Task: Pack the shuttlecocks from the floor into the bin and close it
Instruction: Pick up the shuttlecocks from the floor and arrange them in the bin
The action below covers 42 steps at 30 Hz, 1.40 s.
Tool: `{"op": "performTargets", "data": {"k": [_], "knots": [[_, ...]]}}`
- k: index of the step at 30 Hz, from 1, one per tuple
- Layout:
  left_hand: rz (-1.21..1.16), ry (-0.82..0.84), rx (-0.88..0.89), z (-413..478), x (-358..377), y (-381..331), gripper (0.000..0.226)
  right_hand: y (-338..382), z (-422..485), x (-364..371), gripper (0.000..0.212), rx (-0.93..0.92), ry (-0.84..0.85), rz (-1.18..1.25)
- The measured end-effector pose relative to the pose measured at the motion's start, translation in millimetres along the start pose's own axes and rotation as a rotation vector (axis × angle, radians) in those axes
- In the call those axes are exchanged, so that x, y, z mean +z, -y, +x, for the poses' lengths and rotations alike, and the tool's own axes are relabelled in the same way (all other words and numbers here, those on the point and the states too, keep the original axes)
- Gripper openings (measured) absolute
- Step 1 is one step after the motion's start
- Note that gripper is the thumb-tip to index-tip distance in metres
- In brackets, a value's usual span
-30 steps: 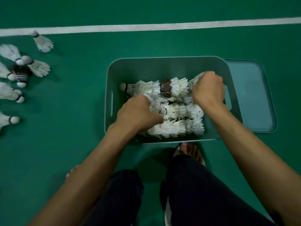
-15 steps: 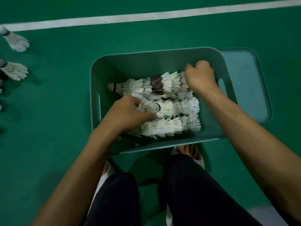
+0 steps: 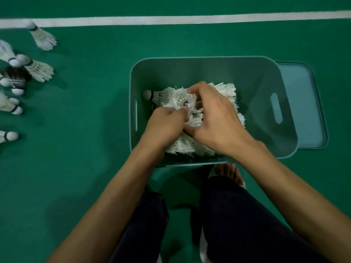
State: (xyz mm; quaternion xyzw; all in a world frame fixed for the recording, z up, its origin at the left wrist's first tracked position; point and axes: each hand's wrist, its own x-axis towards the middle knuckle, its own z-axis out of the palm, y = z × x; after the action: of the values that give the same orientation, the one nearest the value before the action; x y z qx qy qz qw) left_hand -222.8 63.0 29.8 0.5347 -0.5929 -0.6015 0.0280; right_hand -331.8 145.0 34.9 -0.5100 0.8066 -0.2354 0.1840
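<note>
An open grey-green bin (image 3: 252, 73) stands on the green floor in front of my knees. Inside it lie rows of white feather shuttlecocks (image 3: 224, 90), stacked one into another. Both hands are down in the bin over the pile. My left hand (image 3: 163, 126) pinches the feathers of a shuttlecock (image 3: 191, 118) in the middle of the pile. My right hand (image 3: 216, 116) reaches across from the right with curled fingers and grips the same cluster from above. Several loose shuttlecocks (image 3: 38, 70) lie on the floor at the far left.
The bin's flat lid (image 3: 303, 103) lies on the floor against the bin's right side, partly under it. A white court line (image 3: 190, 19) runs across the floor behind the bin. My bare foot (image 3: 229, 171) in a white sandal rests just below the bin's near wall.
My right hand has come from the bin's far right corner to the middle of the pile, meeting my left hand. The view has swung left, so more floor shuttlecocks show.
</note>
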Motion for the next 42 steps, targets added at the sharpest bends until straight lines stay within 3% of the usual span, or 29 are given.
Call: {"op": "performTargets", "data": {"k": [4, 7, 9, 13, 14, 20, 24, 30, 35, 37, 40, 42], "knots": [[0.207, -0.039, 0.111, -9.7, -4.1, -1.5, 0.043, 5.2, 11.1, 7.5, 0.039, -0.041, -0.106, -0.044], [0.336, -0.035, 0.163, -17.8, -12.8, -4.9, 0.054, 3.3, 12.4, 10.1, 0.03, 0.055, -0.165, 0.074], [0.407, -0.033, 0.179, -21.7, -20.4, -7.3, 0.058, 0.3, 11.0, 10.2, 0.027, 0.227, -0.214, 0.304], [0.515, -0.023, 0.179, -24.6, -28.4, -9.9, 0.013, -4.0, 7.0, 3.2, 0.029, 0.73, -0.082, 0.973], [0.518, -0.018, 0.177, -25.1, -27.6, -9.2, 0.019, -5.6, 6.2, 0.9, 0.029, 0.792, -0.076, 1.033], [0.463, -0.023, 0.169, -24.0, -25.3, -1.6, 0.061, -16.0, 7.1, -11.6, 0.022, 0.757, -0.186, 0.849], [0.433, -0.064, 0.206, -22.1, -26.2, -2.6, 0.087, -16.4, 13.7, -14.5, 0.013, 0.713, -0.049, 0.775], [0.611, -0.156, 0.329, -3.8, -23.0, 0.8, 0.05, -11.8, 17.6, -11.7, 0.011, 0.678, 0.322, 0.802], [0.747, -0.187, 0.365, 9.2, -13.9, 11.0, 0.036, -6.7, 16.4, -2.6, 0.018, 0.613, 0.337, 0.428], [0.777, -0.191, 0.373, 12.9, -12.7, 16.2, 0.032, -4.8, 19.5, 2.7, 0.011, 0.635, 0.325, 0.495], [0.8, -0.2, 0.381, 15.3, -12.8, 18.7, 0.027, -0.4, 24.7, 15.2, 0.027, 0.719, 0.292, 0.608], [0.841, -0.2, 0.377, 12.4, -11.4, 17.4, 0.029, 0.2, 29.0, 24.1, 0.021, 0.735, 0.287, 0.584]]}}
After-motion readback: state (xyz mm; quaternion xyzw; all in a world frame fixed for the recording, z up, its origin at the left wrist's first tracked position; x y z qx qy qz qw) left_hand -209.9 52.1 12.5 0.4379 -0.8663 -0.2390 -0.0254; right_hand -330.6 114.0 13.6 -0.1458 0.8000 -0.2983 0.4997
